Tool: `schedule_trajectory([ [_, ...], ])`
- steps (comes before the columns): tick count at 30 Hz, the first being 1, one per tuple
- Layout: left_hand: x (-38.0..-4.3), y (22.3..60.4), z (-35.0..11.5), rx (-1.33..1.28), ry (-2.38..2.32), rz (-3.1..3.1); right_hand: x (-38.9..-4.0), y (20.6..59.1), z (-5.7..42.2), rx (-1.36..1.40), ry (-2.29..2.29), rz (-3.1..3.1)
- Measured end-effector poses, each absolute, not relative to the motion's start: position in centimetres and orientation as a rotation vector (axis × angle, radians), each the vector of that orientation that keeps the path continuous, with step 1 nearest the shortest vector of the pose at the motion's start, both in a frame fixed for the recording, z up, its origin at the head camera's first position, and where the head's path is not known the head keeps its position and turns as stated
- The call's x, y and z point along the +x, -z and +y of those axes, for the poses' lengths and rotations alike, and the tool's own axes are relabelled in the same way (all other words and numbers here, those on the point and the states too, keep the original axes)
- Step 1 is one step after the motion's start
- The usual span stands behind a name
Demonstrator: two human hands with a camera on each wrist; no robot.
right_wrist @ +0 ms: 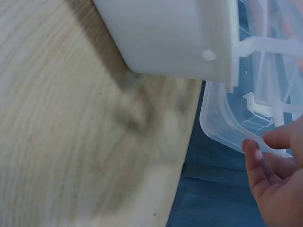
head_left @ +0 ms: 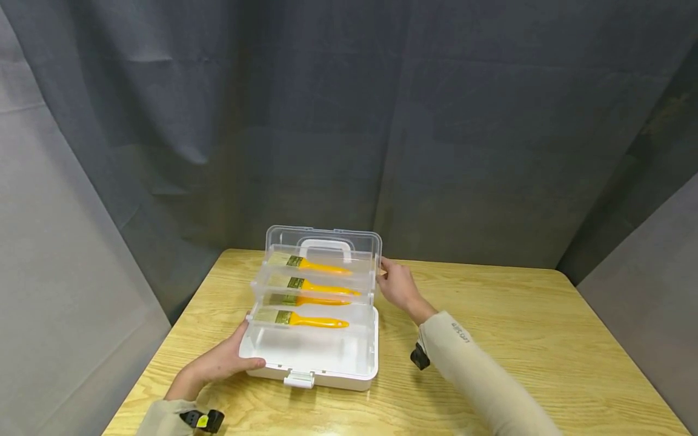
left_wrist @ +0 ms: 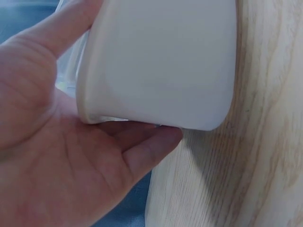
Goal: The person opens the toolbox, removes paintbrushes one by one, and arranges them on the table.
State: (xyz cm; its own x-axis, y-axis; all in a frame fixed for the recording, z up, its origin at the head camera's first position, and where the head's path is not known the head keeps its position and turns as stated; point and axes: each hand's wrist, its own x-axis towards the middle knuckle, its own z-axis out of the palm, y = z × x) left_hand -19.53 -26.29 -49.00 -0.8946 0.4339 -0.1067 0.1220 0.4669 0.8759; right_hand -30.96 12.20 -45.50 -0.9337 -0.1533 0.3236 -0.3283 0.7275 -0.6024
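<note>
A white storage box stands on the table with its clear lid raised and clear tiered trays spread out. Several flat paintbrushes with yellow handles lie in the trays. My left hand grips the box's left side, thumb over the front rim; the left wrist view has its fingers against the white wall. At the back right, my right hand pinches the lid's edge between thumb and fingers, as the right wrist view confirms. The bottom compartment's white floor is visible.
A white latch hangs at the box's front, and a white carrying handle shows on the lid. Wood-grain table extends to the right. Dark curtain hangs close behind; grey panels flank both sides.
</note>
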Motion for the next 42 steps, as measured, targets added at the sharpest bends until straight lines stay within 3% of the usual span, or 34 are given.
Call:
schedule_trajectory([
  [8, -19.7, 49.2, -26.2, 0.573, -1.432, 2.393, -30.9, 47.2, 12.1, 0.390, -1.029, -2.653],
  [24, -19.7, 49.5, -26.1, 0.633, -1.497, 2.344, -30.7, 49.4, 12.4, 0.337, -1.511, -2.778],
  [42, -19.8, 49.6, -26.1, 0.629, -1.484, 2.340, -30.6, 48.9, 13.4, 0.308, -1.527, -2.836],
])
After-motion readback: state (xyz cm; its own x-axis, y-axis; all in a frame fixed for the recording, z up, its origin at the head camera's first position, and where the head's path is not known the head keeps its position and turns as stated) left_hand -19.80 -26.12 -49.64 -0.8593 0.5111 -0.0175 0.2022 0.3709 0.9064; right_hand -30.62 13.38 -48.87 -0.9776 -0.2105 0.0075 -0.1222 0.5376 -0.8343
